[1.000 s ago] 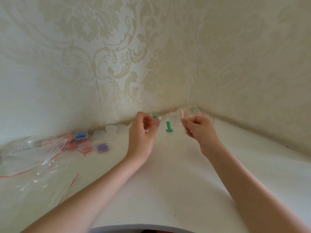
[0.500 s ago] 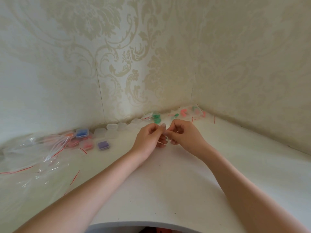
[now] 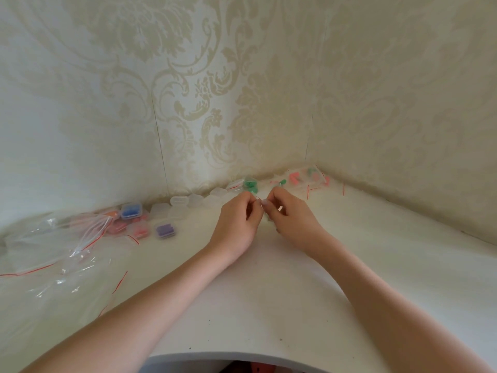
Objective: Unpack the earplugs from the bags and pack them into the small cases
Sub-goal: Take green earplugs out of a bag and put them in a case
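1. At the left edge, empty clear bags (image 3: 53, 243) are lying flat, suggesting several are already unpacked.
2. Left of centre, filled cases (image 3: 131, 210) are sitting beside empty cases (image 3: 179, 201), which are waiting.
3. At centre, the left hand (image 3: 239, 222) and right hand (image 3: 289, 219) are pinching a small bag (image 3: 260, 208) between curled fingertips.
4. Upper right of centre, bagged earplugs (image 3: 295, 179) are remaining near the wall.

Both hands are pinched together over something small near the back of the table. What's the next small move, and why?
Probably pull the fingertips apart to open it. The left hand and right hand meet fingertip to fingertip above the white table, apparently pinching a small clear bag too blurred to confirm. Empty clear cases wait along the wall just to the left.
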Demonstrator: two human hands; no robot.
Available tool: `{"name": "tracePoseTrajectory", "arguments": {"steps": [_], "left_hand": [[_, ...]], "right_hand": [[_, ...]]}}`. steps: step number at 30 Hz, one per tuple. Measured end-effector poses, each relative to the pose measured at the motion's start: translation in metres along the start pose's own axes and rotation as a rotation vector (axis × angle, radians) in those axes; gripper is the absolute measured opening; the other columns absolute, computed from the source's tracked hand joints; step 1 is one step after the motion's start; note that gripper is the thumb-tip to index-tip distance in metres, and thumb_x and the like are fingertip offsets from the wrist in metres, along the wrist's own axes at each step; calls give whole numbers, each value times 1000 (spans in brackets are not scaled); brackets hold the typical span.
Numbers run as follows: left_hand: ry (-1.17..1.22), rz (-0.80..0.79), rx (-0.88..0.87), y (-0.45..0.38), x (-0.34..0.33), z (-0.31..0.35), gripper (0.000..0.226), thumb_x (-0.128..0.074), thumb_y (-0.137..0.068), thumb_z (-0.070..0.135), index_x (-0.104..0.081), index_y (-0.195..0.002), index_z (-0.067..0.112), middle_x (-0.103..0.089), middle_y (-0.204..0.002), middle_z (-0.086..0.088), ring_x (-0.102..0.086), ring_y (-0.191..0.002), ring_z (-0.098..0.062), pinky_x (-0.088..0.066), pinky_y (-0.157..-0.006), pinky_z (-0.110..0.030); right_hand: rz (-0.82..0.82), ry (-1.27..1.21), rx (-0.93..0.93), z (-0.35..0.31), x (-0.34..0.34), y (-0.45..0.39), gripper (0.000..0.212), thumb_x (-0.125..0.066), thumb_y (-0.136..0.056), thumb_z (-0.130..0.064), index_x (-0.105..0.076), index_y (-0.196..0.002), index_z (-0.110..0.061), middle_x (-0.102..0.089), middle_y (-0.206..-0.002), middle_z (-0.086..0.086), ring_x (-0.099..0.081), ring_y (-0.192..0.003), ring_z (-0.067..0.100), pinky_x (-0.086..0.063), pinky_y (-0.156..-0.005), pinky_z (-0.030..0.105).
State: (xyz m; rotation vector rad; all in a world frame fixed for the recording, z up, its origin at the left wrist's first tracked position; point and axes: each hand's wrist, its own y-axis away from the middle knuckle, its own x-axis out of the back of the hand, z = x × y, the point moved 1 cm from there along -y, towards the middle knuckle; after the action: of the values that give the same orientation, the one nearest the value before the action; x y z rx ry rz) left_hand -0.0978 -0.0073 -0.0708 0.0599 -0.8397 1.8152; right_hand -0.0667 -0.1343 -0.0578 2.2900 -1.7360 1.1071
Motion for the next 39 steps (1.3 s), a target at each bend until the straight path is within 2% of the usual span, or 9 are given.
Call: {"name": "tracePoseTrajectory", "arguments": {"steps": [5,11,16,20,23,28,31,35,39], "left_hand": [[-94,-74,-33,0,0,0,32,-40,-98,18,-51,-75,0,-59,-67,-11,-57,-67,-28,-45,-65,-43],[36,-105,53,1,-3,3,35,-40,-100,16,-55,-73,0,-59,-63,-3,-52,-51,2,-36,-47,-11],[-26,-98,16,4,-5,4,35,-45,-97,17,-48,-69,-3,-61,-67,-15,-51,-55,-7,-41,-58,-26],[-56,21,20,0,-1,0,38,-47,-96,20,-51,-64,0,-60,-62,-12,-54,-58,-24,-38,-57,-32],[-75,59,-34,1,0,0,37,-48,-96,20,-50,-65,-1,-58,-62,-17,-53,-62,-30,-38,-57,-38],[-125,-12,-254,6,-1,5,31,-47,-92,24,-46,-64,11,-47,-55,1,-40,-52,-15,-35,-53,-36],[-124,-30,-301,6,-3,6,28,-43,-91,27,-47,-67,15,-45,-57,6,-39,-53,-11,-34,-53,-34],[-51,52,-159,5,1,4,35,-41,-95,29,-43,-61,21,-48,-55,1,-43,-52,-13,-36,-54,-35],[148,176,230,-5,9,-1,31,-43,-96,29,-49,-79,4,-56,-73,-8,-55,-59,-19,-40,-44,-29]], "right_hand": [[-72,115,103,0,-4,4,32,-35,-102,-23,-31,-71,-25,-43,-63,-8,-36,-56,5,-30,-57,27],[55,55,83,-1,-10,4,29,-34,-101,-19,-32,-72,-21,-46,-62,-8,-42,-55,4,-31,-53,20],[195,119,6,6,0,-2,21,-44,-98,-26,-38,-82,-13,-49,-66,1,-42,-60,21,-39,-59,39],[142,227,164,1,5,-1,14,-53,-94,-20,-41,-87,-22,-51,-76,-4,-42,-60,12,-36,-57,36],[88,369,211,0,4,0,17,-51,-92,-9,-61,-95,-23,-47,-93,-8,-42,-72,11,-36,-59,30],[-66,516,138,-2,2,2,25,-41,-94,-11,-65,-98,-13,-43,-127,-3,-38,-86,12,-35,-64,29],[-89,456,95,-4,-3,5,27,-35,-97,-16,-62,-95,-15,-49,-121,-4,-49,-89,18,-44,-68,33],[-31,174,3,0,-6,0,22,-43,-94,-19,-65,-94,-21,-64,-86,4,-55,-71,21,-43,-63,34],[86,-221,-108,-2,0,-4,21,-53,-94,-16,-70,-105,-11,-70,-107,4,-58,-77,11,-53,-73,33]]}}
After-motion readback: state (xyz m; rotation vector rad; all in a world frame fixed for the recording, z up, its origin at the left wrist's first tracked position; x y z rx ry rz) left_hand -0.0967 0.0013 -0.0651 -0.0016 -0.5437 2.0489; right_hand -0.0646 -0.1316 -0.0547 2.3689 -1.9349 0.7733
